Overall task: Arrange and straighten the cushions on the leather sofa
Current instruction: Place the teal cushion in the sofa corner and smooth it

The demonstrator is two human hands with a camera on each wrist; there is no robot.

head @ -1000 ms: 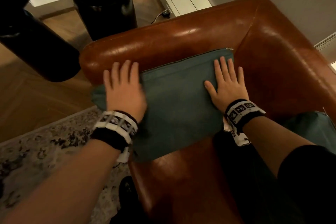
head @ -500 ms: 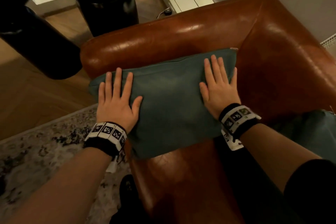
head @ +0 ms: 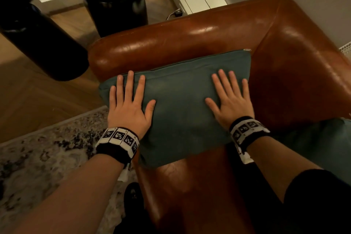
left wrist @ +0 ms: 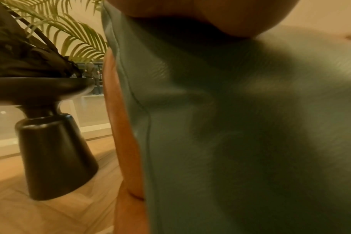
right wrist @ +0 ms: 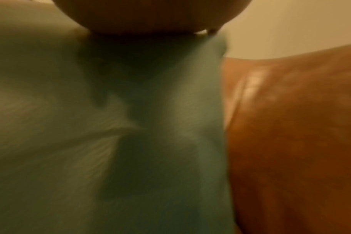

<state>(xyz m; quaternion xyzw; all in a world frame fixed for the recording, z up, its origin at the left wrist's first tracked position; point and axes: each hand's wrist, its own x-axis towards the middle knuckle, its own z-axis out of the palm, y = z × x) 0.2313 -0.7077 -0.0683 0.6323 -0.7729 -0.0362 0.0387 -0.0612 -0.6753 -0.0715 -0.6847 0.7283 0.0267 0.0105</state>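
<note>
A teal cushion (head: 180,104) leans against the armrest of the brown leather sofa (head: 190,36), in the seat's corner. My left hand (head: 131,99) lies flat on the cushion's left end, fingers straight and spread. My right hand (head: 230,97) lies flat on its right end, fingers straight too. A zip runs along the cushion's top edge. The left wrist view shows the cushion (left wrist: 240,126) close up with the sofa (left wrist: 122,142) edge beside it. In the blurred right wrist view, the cushion (right wrist: 110,142) meets the sofa back (right wrist: 291,142). A second teal cushion (head: 322,138) shows at the right edge.
A black pedestal side table (head: 43,40) and a tall black planter (head: 114,0) stand on the wood floor behind the armrest. A patterned rug (head: 47,154) lies at the left. A charger and cable (head: 177,13) rest by the white plinth.
My left hand slid down off the cushion's top left corner onto its face. The cushion's left end, earlier crumpled under that hand, now lies flatter. My right hand stays pressed on the right end.
</note>
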